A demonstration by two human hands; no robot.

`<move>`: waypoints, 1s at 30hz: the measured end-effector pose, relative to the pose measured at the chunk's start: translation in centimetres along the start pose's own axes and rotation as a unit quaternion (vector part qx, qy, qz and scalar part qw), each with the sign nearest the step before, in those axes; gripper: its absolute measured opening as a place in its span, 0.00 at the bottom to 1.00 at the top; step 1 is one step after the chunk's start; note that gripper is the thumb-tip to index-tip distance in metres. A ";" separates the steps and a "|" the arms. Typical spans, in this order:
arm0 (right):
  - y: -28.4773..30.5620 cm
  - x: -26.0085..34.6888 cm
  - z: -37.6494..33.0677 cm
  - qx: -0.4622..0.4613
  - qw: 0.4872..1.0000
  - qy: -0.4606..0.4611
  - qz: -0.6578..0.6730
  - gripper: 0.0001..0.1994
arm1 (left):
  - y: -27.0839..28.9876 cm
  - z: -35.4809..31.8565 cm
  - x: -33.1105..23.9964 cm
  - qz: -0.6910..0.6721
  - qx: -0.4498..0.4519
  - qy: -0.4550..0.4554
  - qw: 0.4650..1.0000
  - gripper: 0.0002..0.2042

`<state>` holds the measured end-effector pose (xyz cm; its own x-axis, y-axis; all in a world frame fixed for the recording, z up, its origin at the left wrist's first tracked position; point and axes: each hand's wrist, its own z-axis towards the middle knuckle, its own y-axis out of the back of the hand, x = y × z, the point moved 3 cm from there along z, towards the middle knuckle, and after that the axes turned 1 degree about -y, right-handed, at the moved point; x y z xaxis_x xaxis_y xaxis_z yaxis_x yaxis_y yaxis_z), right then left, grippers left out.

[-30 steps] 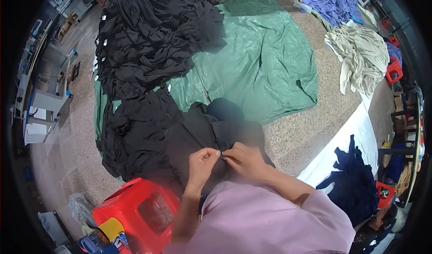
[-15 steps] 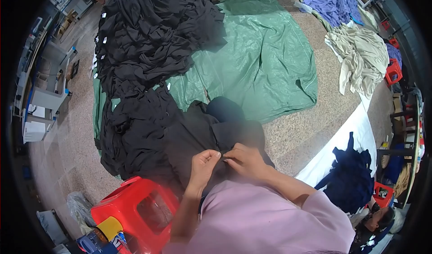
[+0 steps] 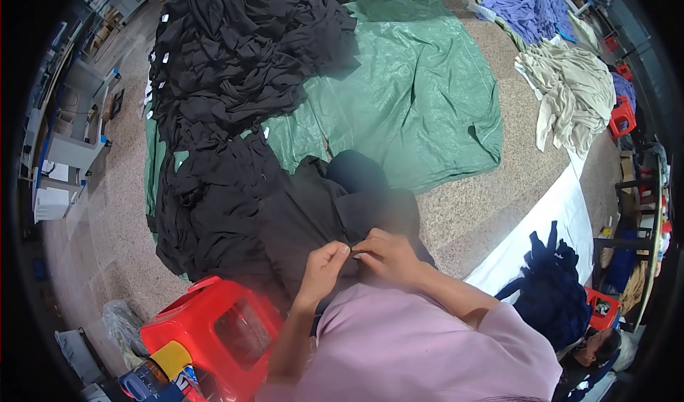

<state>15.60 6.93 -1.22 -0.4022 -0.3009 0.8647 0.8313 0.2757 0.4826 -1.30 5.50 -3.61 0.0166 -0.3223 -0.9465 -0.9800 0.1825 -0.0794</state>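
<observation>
Here, the black garment lies draped over the person's lap, its bulk running up and to the left, away from the body, toward the heap of black garments on the floor. Both hands meet at its near edge, fingertips almost touching. The left hand is closed to a pinch on a fold of the black cloth; the right hand pinches the same edge just beside it, fingers curled. Whether anything small sits between the fingertips cannot be told. Both hands are equally near; the cloth extends forward from both. Outward: a green tarp spread on the speckled floor, a red plastic stool at the left knee, a beige cloth pile well apart to the right.
</observation>
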 end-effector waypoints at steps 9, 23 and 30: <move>-0.1 2.6 0.3 0.010 0.991 0.122 -0.057 0.08 | 0.1 0.1 1.3 -0.109 -0.110 0.076 0.985 0.04; -0.3 0.7 0.1 -0.038 0.997 0.059 -0.033 0.08 | 0.1 -0.2 1.3 -0.155 -0.046 0.054 0.985 0.06; 0.0 0.6 0.5 -0.003 0.999 0.049 -0.019 0.07 | 0.2 -0.6 0.3 -0.001 -0.043 0.049 0.998 0.06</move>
<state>15.20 7.19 -0.60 -0.3944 -0.4000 0.8273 0.8181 0.2572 0.5144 -1.65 4.86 -3.77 0.0034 -0.4121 -0.9111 -0.9935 0.1024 -0.0500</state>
